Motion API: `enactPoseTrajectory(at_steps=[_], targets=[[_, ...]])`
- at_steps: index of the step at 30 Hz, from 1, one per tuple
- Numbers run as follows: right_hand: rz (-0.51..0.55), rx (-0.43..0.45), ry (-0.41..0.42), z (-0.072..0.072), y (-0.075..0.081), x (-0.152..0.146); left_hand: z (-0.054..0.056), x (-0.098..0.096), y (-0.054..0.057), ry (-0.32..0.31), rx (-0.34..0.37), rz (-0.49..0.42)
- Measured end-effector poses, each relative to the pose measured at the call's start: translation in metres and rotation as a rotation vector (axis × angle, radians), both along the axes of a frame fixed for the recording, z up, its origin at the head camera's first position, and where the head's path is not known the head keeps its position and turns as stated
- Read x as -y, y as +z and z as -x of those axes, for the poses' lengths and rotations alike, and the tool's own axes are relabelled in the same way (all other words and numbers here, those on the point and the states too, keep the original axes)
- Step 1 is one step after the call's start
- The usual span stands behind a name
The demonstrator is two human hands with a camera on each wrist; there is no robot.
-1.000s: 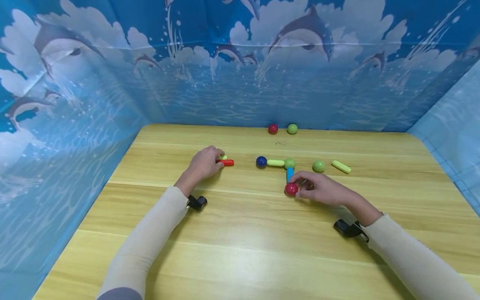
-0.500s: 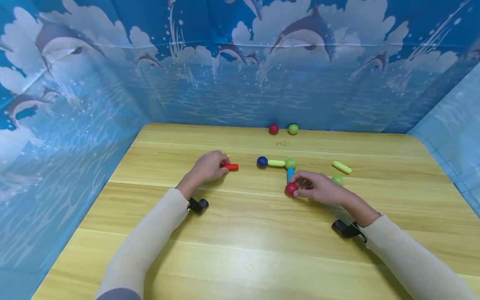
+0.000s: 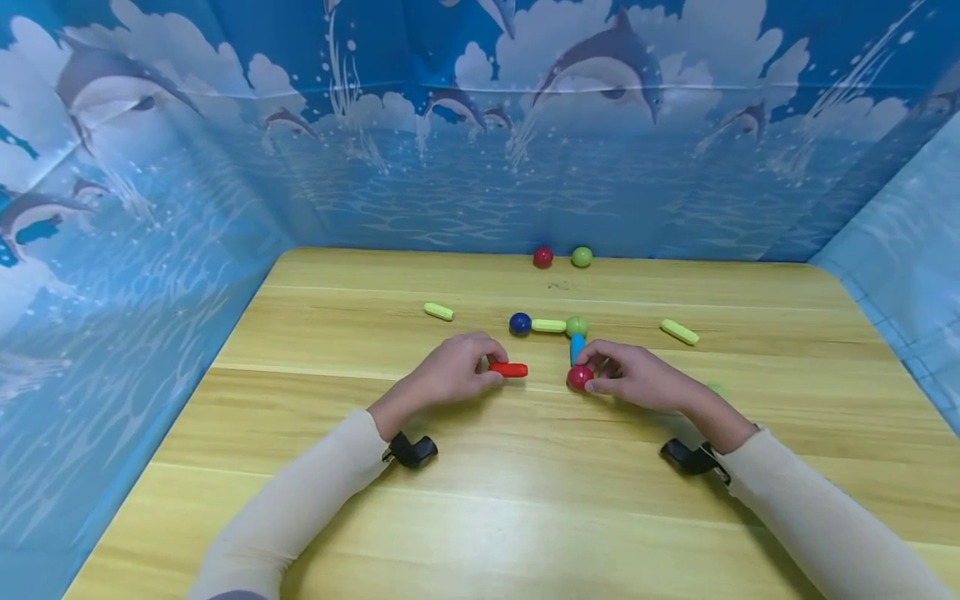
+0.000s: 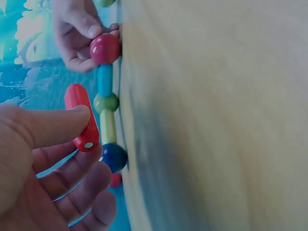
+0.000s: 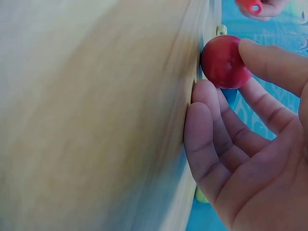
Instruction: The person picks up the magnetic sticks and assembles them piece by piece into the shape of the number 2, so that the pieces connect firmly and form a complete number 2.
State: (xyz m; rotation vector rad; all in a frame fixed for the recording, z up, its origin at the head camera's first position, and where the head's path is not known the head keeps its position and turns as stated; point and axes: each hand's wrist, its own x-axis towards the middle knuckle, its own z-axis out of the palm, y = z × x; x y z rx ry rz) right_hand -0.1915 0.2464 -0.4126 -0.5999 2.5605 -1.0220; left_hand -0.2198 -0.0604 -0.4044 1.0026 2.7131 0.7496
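Note:
My left hand pinches a red rod between thumb and fingers, above the table. In the left wrist view, the end of the red rod facing me shows a small silvery disc. My right hand holds a red ball with thumb and fingertips, low at the tabletop. This ball joins a light blue rod, which leads to a green ball. From there a yellow-green rod runs left to a dark blue ball. The red rod points towards the held ball, with a gap between.
Loose yellow-green rods lie on the wooden table, one left and one right. Another red ball and a green ball sit at the back edge. A blurred green ball is beside my right wrist. Dolphin-print cloth surrounds the table.
My left hand has carried the red rod right and nearer to me, uncovering the left yellow-green rod. A loose green ball has rolled right and nearer, to my right wrist. My right hand stays put.

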Motion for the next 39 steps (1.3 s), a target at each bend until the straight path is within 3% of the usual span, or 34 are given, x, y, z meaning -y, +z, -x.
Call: enactPoseTrajectory(at_steps=[7, 23, 34, 39], targets=[[-0.005, 0.003, -0.002, 0.0, 0.001, 0.001, 0.001, -0.016, -0.008, -0.007, -0.017, 0.032], [0.003, -0.016, 0.0, 0.0, -0.003, -0.006, 0.002, -0.067, -0.012, -0.023, -0.036, 0.123], [0.03, -0.013, 0.045, -0.002, -0.002, -0.008, 0.003, -0.068, -0.015, -0.037, -0.006, 0.11], [-0.033, -0.041, 0.064, -0.01, 0.016, -0.016, 0.003, -0.069, -0.013, -0.018, -0.013, 0.122]])
